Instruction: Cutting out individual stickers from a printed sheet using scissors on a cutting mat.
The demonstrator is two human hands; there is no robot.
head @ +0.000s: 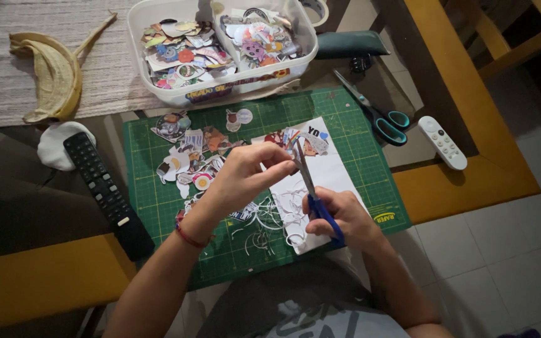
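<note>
Head view, looking down over desk (471, 181). Right hand (339, 216) closed through blue handles of small scissors (313, 191); blades angled up and to the left, tips at a small colourful paper cutout (292, 141). Whether blades are parted or closed: cannot tell. Left hand (245, 172) curled, fingertips pinching the cutout from the left, red cord bracelet (189, 236) at the wrist. Both hands raised just above green cutting mat (358, 134) with grid lines.

Under the hands: white paper sheet (330, 175) lying on the mat, printed pictures along its upper edge, thin curled white paper trimmings (264, 225) scattered near its lower left. Left part of mat: loose pile of cut-out pictures (189, 156), partly hidden by left forearm.

Beyond the mat: clear plastic container (220, 87) with two compartments, both full of cutouts. Second pair of scissors, teal handles (383, 122), lying just off the mat's upper right corner. White remote (443, 143) further right, well apart from the hands. Dark pouch (349, 44) beside the container.

Left side: black remote (104, 188) lying diagonally beside the mat; white rounded object (54, 147) touching its upper end. Banana peel (51, 72) on pale woven runner (45, 25).
</note>
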